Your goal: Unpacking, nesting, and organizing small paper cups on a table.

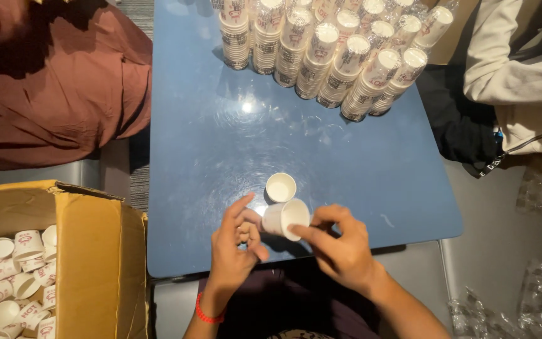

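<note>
Near the front edge of the glossy blue rectangular surface (221, 163), both hands meet over two small white paper cups: one tilted paper cup (285, 218) is pinched in the grip of the right hand (340, 248), mouth turned towards the camera, while the left hand (233, 245), wearing a red wristband (207, 314), hovers beside it with loose, empty fingers. A second small upright paper cup (281, 187) stands just behind. About fourteen tall stacks of printed cups (334, 56) crowd the far edge. An open cardboard box (95, 251) of loose cups sits at left on grey flooring.
</note>
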